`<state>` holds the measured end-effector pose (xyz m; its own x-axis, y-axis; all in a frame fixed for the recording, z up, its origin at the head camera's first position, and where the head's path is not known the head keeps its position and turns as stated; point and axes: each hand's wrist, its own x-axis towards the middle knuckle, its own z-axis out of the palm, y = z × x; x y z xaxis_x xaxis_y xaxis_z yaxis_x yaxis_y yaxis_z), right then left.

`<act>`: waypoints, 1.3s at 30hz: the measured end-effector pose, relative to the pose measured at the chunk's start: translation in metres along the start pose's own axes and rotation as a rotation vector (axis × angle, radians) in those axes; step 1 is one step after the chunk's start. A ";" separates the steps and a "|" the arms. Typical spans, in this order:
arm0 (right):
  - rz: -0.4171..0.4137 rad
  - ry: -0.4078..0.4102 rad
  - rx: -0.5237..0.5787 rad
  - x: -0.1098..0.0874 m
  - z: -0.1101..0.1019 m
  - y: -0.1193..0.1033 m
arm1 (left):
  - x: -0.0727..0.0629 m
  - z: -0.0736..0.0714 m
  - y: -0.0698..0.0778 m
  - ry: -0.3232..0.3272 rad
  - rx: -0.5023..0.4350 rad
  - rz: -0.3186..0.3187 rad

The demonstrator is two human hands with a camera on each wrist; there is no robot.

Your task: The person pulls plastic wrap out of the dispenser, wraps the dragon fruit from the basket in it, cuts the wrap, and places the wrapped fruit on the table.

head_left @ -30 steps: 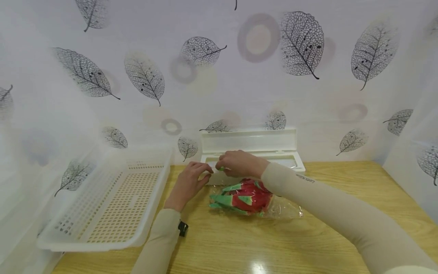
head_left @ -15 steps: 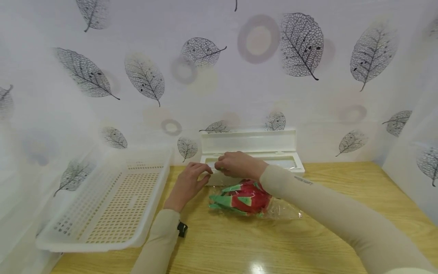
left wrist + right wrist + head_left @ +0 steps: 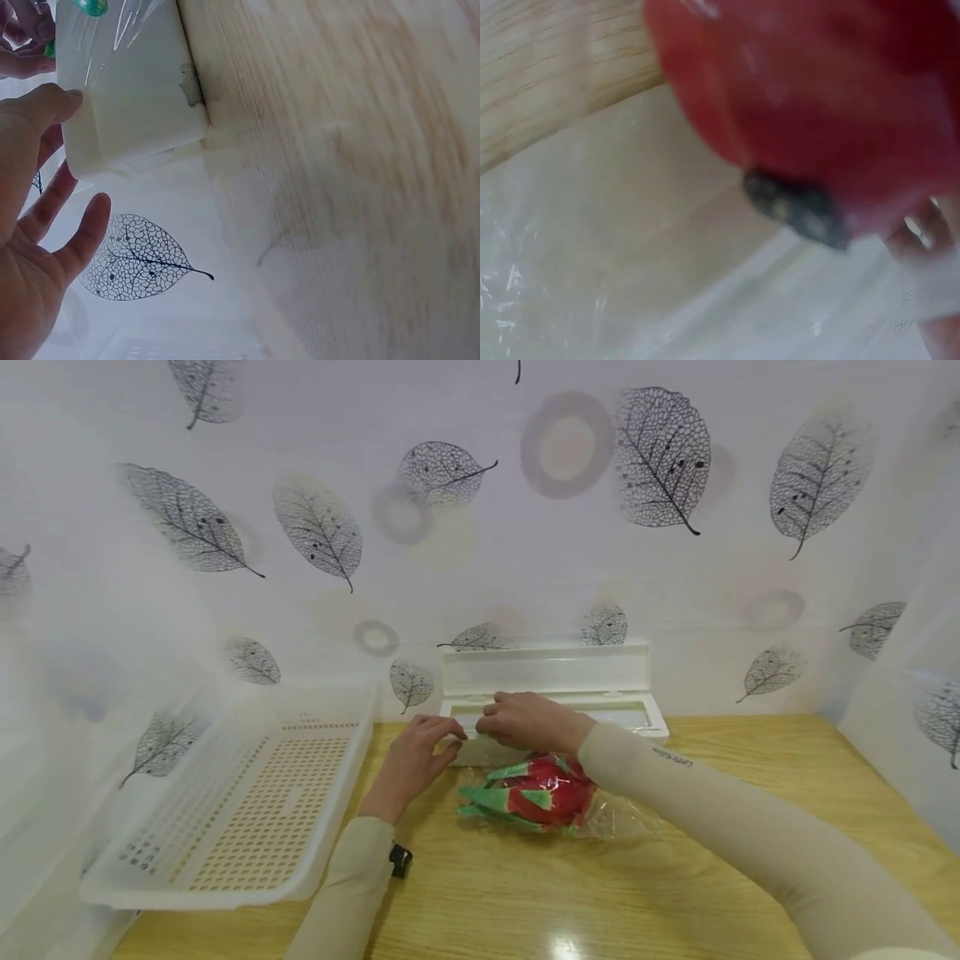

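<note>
A white cling film dispenser box (image 3: pixel 480 752) stands near the back wall with its lid (image 3: pixel 543 670) raised. My left hand (image 3: pixel 412 764) holds its left end, the thumb (image 3: pixel 60 101) on the top front edge and the other fingers around the end. Near that end, my right hand (image 3: pixel 528 722) pinches a small green piece (image 3: pixel 50 49) at the box's front edge, mostly hidden by the fingers. In front of the box lies a red dragon fruit (image 3: pixel 543 797) with green scales, under clear film (image 3: pixel 622 818). The right wrist view shows the fruit close up, blurred.
A white perforated plastic basket (image 3: pixel 273 814) stands on the left of the wooden table (image 3: pixel 562 893). Close behind the box hangs a leaf-printed curtain (image 3: pixel 525 552), which also closes off both sides. A small black object (image 3: pixel 401 861) shows at my left cuff.
My right hand slides slightly left, then back right along the box's front edge. The green piece, visible earlier in the head view, is now covered by the fingers. My left hand stays put.
</note>
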<state>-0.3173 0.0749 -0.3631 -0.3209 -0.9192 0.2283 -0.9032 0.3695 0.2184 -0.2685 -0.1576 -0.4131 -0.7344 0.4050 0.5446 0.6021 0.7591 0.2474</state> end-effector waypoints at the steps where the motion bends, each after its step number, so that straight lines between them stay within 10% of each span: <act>1: 0.000 0.002 -0.001 -0.001 0.001 0.000 | 0.000 0.000 0.000 -0.001 0.001 -0.002; 14: 0.007 -0.001 0.028 -0.007 -0.002 0.008 | 0.002 0.000 -0.002 0.017 0.019 0.014; 39: -0.037 0.045 -0.118 -0.020 0.000 0.005 | -0.001 0.005 0.000 0.063 0.287 0.242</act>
<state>-0.3158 0.0951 -0.3667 -0.2727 -0.9265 0.2594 -0.8735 0.3514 0.3368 -0.2696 -0.1551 -0.4177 -0.5559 0.5645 0.6101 0.6370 0.7609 -0.1235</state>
